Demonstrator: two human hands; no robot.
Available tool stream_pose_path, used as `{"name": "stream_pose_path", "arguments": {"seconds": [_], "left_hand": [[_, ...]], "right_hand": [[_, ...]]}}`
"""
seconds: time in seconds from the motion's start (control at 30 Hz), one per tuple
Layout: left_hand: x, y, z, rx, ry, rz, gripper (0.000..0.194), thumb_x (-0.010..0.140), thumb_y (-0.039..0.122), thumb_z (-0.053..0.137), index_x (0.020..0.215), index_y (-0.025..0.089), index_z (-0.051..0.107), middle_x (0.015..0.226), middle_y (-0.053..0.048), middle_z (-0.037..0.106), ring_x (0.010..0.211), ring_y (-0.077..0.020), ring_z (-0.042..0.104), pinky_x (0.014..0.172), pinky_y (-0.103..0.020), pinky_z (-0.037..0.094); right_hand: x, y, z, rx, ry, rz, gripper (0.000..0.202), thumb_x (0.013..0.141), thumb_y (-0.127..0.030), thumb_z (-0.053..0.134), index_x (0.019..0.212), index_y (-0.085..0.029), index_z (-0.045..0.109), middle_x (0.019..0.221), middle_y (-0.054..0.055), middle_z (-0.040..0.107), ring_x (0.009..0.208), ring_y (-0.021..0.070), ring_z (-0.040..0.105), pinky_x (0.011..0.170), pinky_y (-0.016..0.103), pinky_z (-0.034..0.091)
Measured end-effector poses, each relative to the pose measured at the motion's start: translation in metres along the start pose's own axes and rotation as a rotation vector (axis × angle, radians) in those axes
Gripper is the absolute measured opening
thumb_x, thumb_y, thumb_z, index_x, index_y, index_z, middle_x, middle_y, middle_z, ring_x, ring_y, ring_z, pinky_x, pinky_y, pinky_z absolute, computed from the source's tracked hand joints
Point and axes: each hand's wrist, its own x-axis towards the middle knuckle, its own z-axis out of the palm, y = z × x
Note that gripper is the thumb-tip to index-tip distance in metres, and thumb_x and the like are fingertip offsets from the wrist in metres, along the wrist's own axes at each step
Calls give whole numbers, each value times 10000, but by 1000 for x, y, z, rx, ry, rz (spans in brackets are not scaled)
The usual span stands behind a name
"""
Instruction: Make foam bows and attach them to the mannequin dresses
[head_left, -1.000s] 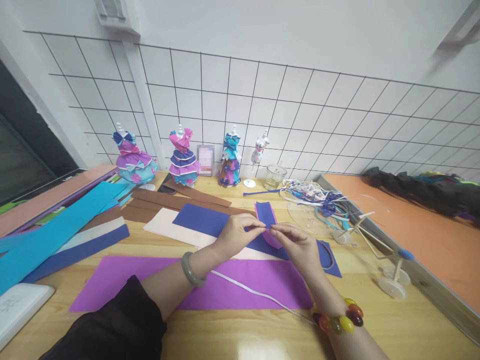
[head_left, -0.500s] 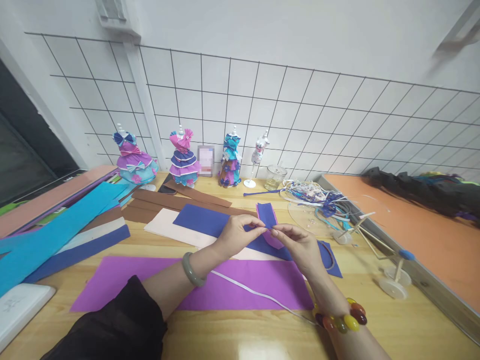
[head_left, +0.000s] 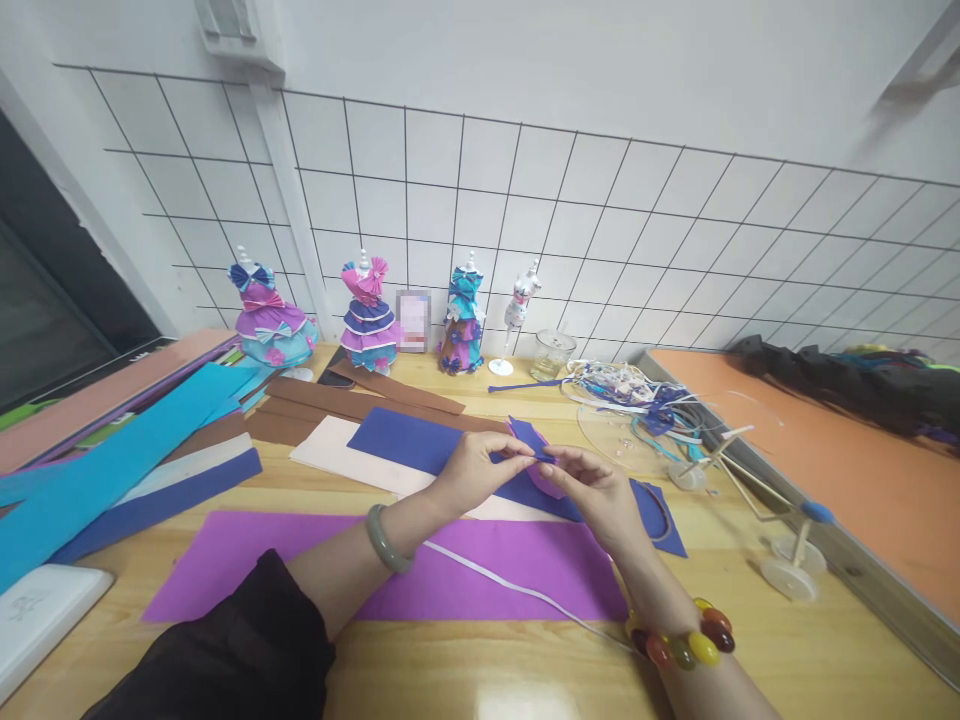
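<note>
Between my fingertips is a small piece of navy crepe paper with purple edging (head_left: 529,434), gathered at its middle. My left hand (head_left: 480,468) is closed, thumb and forefinger pinching it from the left. From the right, my right hand (head_left: 596,495) pinches the same piece with thumb and fingers. A purple part of it hangs below the pinch. Under my hands lie a navy paper strip (head_left: 405,437) and a pale pink strip (head_left: 337,460). Nearer to me, a purple sheet (head_left: 247,570) lies flat, crossed by a thin white ribbon (head_left: 487,574).
Dressed mini mannequins (head_left: 274,320) and a bare one (head_left: 519,300) stand along the wall. Blue strips (head_left: 142,440) and brown strips (head_left: 300,400) lie left. Right are tangled ribbons (head_left: 630,390), a small stick-and-wheel frame (head_left: 757,505) and an orange tray (head_left: 847,480). A glass cup (head_left: 553,355) stands behind.
The upper part of the held paper has tilted and narrowed, its middle drawn tighter. Both hands keep nearly the same place; the whole view has shifted very slightly.
</note>
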Motion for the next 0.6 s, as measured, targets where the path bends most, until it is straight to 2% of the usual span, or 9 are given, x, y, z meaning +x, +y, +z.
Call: {"name": "stream_pose_path", "arguments": {"seconds": [0.07, 0.23, 0.6], "left_hand": [[0, 0, 0, 3, 2, 6, 137, 725, 237, 582, 790, 160, 676, 778, -27, 678, 739, -133, 606, 711, -228, 451], [0, -2, 1, -8, -1, -1, 145, 722, 253, 584, 790, 163, 675, 777, -27, 678, 739, -137, 609, 715, -237, 453], [0, -1, 0, -39, 14, -25, 145, 704, 268, 606, 774, 158, 669, 761, -22, 668, 739, -132, 593, 713, -236, 450]], "right_hand": [[0, 1, 0, -4, -10, -6, 276, 599, -318, 721, 846, -202, 682, 595, -18, 615, 538, 100, 529, 511, 220, 439], [-1, -3, 1, 11, 33, 21, 208, 570, -316, 735, 743, -206, 705, 686, 16, 678, 610, 130, 579, 572, 248, 474], [1, 0, -2, 20, 57, 4, 190, 571, -319, 739, 726, -214, 707, 669, 27, 690, 612, 156, 607, 592, 281, 484]]}}
